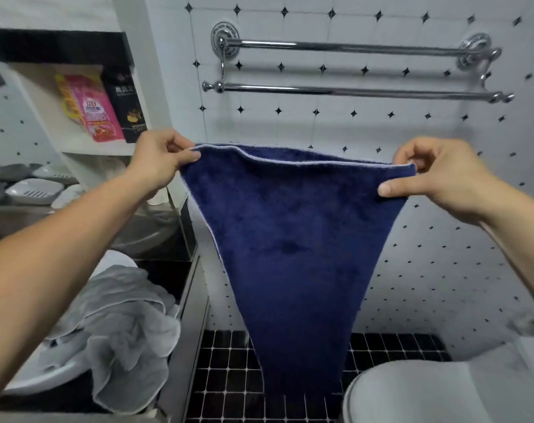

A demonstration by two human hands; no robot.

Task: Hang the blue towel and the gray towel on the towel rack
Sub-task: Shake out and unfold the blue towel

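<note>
One view only, worn at head height, facing the tiled wall (412, 239) square on and tipped downward: the towel rack (351, 47) sits near the top edge, the black floor tiles (229, 377) along the bottom. It's wide-angle and close in, the forearms (61, 254) reaching in from both lower corners.

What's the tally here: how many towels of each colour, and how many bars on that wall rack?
Blue towel: 1, pinched at its top corners by the left hand and right hand
Gray towel: 1, crumpled at lower left
Bars on the towel rack: 2
Total: 4
</note>
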